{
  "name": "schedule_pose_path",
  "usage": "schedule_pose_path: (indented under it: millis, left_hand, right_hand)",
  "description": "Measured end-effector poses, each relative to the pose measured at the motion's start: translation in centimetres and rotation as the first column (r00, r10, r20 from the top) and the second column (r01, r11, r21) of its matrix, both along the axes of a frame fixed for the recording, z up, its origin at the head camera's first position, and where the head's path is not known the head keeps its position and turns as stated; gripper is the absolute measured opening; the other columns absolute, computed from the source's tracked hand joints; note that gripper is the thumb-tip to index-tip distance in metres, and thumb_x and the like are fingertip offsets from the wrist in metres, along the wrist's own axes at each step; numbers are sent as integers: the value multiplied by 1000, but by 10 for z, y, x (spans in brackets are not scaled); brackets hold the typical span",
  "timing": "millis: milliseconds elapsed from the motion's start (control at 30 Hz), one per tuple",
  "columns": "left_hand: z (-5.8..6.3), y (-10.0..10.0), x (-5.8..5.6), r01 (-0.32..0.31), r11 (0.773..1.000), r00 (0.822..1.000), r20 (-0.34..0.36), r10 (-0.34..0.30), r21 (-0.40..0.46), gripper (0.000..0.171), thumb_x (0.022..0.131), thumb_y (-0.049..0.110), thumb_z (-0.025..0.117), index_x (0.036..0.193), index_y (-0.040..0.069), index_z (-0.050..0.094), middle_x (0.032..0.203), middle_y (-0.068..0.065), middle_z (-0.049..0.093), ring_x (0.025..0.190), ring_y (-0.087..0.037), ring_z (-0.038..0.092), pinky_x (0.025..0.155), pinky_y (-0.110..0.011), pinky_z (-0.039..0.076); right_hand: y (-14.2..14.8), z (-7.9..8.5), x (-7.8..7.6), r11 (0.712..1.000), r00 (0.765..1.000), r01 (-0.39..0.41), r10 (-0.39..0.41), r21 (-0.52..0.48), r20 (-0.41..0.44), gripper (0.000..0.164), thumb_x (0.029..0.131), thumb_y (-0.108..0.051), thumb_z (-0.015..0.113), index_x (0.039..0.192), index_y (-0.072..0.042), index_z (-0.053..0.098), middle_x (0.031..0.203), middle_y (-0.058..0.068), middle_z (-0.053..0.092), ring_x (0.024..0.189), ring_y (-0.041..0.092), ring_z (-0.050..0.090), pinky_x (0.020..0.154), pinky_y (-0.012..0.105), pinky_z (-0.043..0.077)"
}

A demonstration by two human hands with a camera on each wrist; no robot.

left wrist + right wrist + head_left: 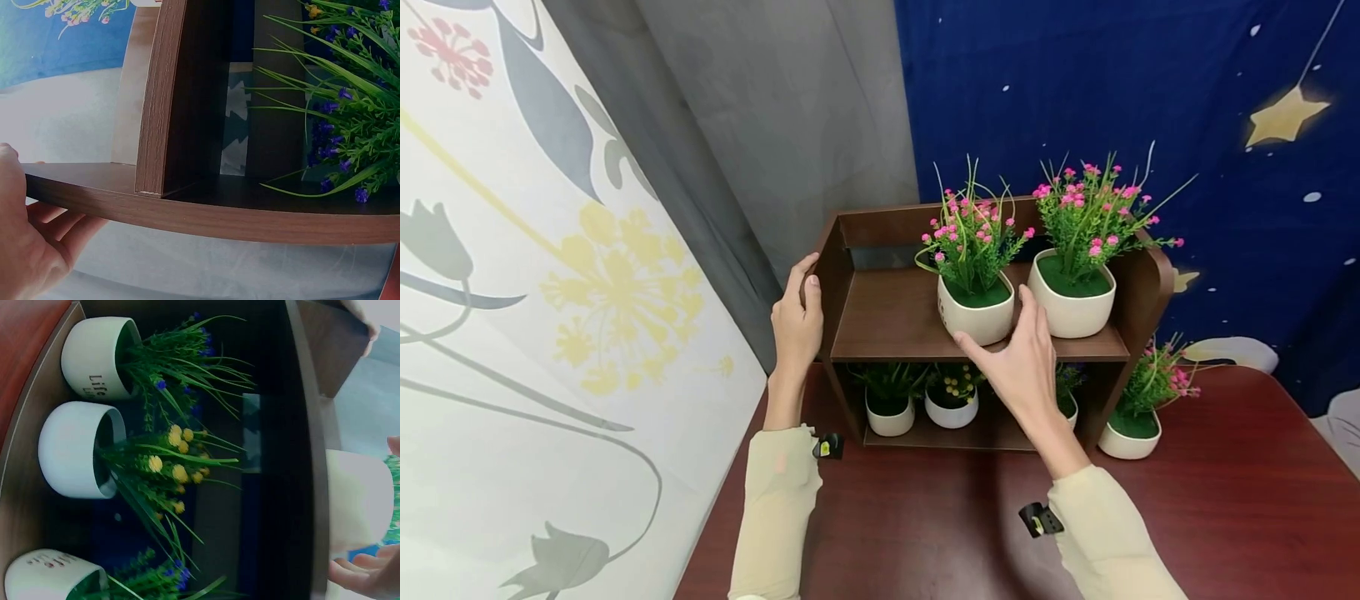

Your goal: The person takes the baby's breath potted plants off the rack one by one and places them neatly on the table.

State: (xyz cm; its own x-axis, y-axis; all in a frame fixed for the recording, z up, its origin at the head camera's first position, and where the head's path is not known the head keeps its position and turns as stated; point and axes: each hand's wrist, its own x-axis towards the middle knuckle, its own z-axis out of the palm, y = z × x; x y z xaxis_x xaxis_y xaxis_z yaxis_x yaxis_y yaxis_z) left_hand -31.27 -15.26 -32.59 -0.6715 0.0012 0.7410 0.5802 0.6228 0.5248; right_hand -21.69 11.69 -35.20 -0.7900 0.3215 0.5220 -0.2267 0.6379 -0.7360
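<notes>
A two-tier brown wooden shelf [887, 308] stands on the table, its left side panel [81, 187] between the thumb and fingers of my left hand [797, 325]. On the upper tier, my right hand [1022, 358] holds a white flowerpot [973, 321] with pink flowers, thumb at its front left and fingers along its right side. The same pot [359, 500] appears at the right in the right wrist view, with my fingertips [353, 575] beside it. A second pink-flowered pot [1075, 312] sits just right of that hand.
White pots with yellow flowers [75, 450] and purple flowers [94, 356] line the lower tier. Another pink-flowered pot [1131, 446] stands on the red-brown table [1240, 500], right of the shelf. A floral panel [587, 417] rises at left; grey and blue curtains hang behind.
</notes>
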Motion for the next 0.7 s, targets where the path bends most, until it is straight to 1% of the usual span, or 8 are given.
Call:
schedule_pose_path:
  millis: [100,167,267,367,500,700]
  left_hand:
    - [0,0,0,2,1000,1000,3,-2,3,39,102,36,33,135,25,49,47,-1,35,36,-19,26,37,-34,22]
    - [0,0,0,5,1000,1000,2,-5,6,39,102,36,33,135,25,50,47,-1,35,36,-19,26,37,-35,22]
    - [1,1,0,10,1000,1000,1,-10,9,39,102,36,33,135,24,50,48,-1,35,37,-19,27,38,-34,22]
    - [1,2,-1,8,1000,1000,2,-8,11,39,102,37,33,135,25,50,48,-1,36,37,-18,27,39,-34,23]
    - [0,2,0,8,1000,1000,2,-8,12,39,102,37,32,134,24,50,48,-1,36,37,-18,27,39,-34,23]
    - [-1,1,0,8,1000,1000,1,-8,8,39,102,37,32,134,24,50,48,-1,36,37,-18,27,38,-34,24]
  right_hand:
    - [-3,0,-12,1000,999,17,-17,5,45,101,70,-55,73,144,-6,26,139,18,35,123,34,40,96,51,33]
    - [-6,1,-18,999,998,36,-36,4,60,102,69,-56,73,144,-5,26,137,19,36,121,35,40,95,51,34]
    - [-9,3,-26,998,996,65,-65,4,62,102,67,-54,76,142,-3,27,131,20,40,117,35,42,94,50,35]
    - [-10,4,-29,997,995,79,-79,14,60,98,69,-49,77,140,-2,29,127,22,42,114,37,44,93,50,36]
    - [-9,4,-27,996,995,85,-86,30,45,93,69,-45,78,138,-1,33,126,21,44,113,37,45,91,51,37]
    - [-6,3,-12,997,998,67,-67,31,16,93,67,-47,79,135,-1,37,127,19,45,112,36,47,89,50,38]
